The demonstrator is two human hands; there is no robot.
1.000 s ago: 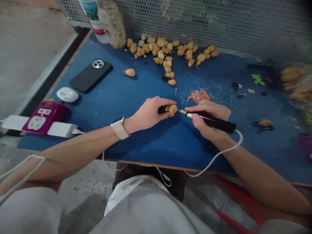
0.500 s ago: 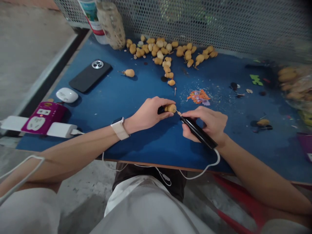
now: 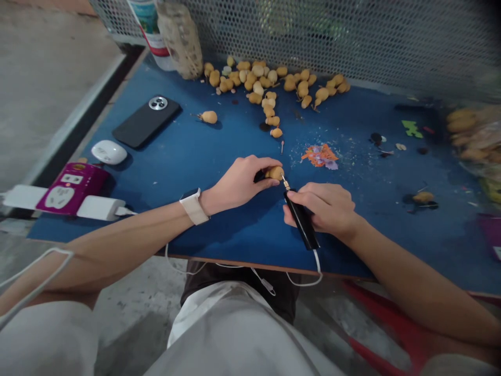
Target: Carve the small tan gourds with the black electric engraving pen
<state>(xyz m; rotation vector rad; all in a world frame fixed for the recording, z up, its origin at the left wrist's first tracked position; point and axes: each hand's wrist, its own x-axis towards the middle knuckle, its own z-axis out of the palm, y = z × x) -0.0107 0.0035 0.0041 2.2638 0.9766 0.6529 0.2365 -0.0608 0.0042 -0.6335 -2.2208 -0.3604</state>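
While my left hand (image 3: 240, 183) pinches a small tan gourd (image 3: 275, 173) against the blue tabletop (image 3: 219, 151), fingers closed round it, my right hand (image 3: 323, 207) is wrapped tight on a black pen-shaped tool (image 3: 300, 220), whose thin metal tip touches the gourd's near end. A white cord (image 3: 318, 271) runs from the tool's rear over the table's front edge toward my lap. I wear a pale-strapped watch (image 3: 192, 205) on my left wrist. Just beyond my hands lies a small heap of orange shavings (image 3: 320, 154) with pale dust scattered about it. Farther back, a loose pile of gourds (image 3: 270, 83) spreads before the metal mesh (image 3: 352, 36), with one single gourd (image 3: 209, 117) apart from it on the left. At far left sit a black phone (image 3: 146, 121), a white oval case (image 3: 109, 152) and a purple power strip (image 3: 70, 188)
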